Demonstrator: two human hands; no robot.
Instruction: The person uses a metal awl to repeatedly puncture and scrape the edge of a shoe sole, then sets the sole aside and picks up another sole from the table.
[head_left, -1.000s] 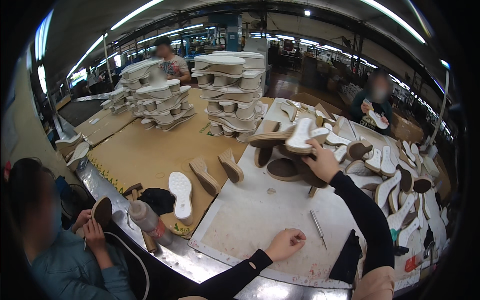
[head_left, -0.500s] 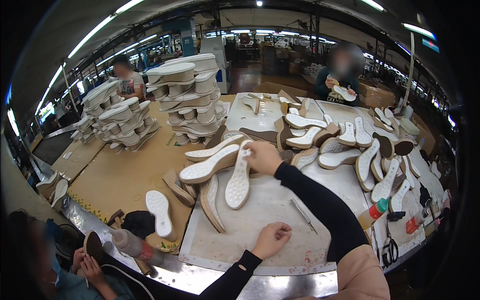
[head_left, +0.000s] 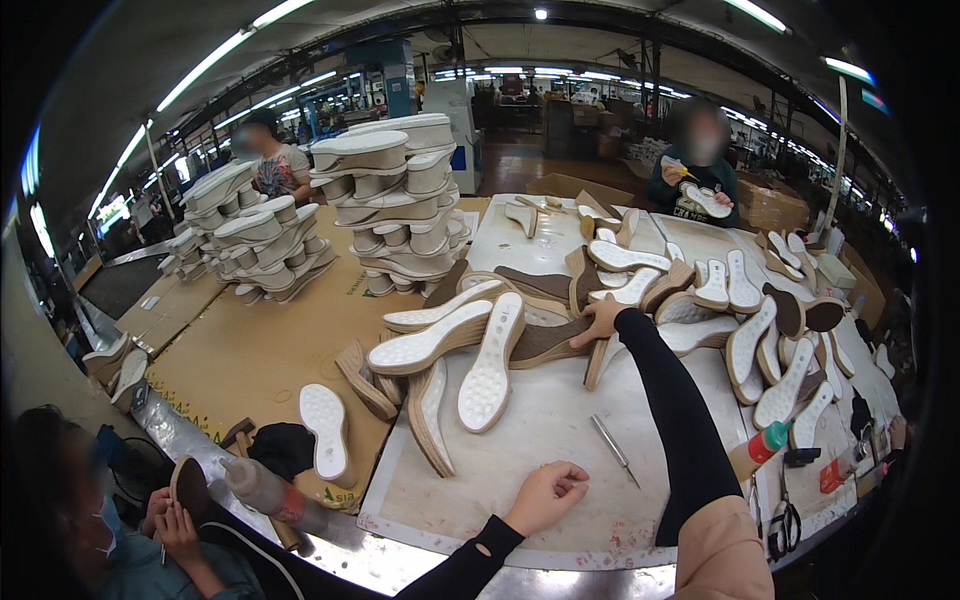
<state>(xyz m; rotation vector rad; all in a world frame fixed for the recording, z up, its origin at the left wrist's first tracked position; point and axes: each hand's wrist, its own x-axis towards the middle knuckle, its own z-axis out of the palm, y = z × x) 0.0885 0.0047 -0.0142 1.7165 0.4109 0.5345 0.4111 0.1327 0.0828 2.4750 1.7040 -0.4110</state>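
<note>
My right hand (head_left: 603,322) reaches into the heap of wedge shoe soles, fingers closed round the end of a brown-bottomed wedge sole (head_left: 548,341). Just left of that lies a white-topped wedge sole (head_left: 491,365), pointing toward me, with dimples over its top. Another white-topped sole (head_left: 430,337) leans beside it, and one more (head_left: 430,420) is tipped on its side. My left hand (head_left: 548,497) rests low over the white table sheet (head_left: 450,520), fingers loosely bent and holding nothing. A slim metal tool (head_left: 615,450) lies to its right.
Tall stacks of pale wedge soles (head_left: 392,205) stand at the back left on cardboard (head_left: 270,350). A bottle with a green cap (head_left: 757,450) and scissors (head_left: 784,525) lie right. Co-workers handle soles at the far side (head_left: 700,185) and lower left (head_left: 180,530).
My right hand has left the white-topped sole, now lying in front, and moved right to a brown-bottomed one. My left hand stays nearly in place. The view has shifted slightly.
</note>
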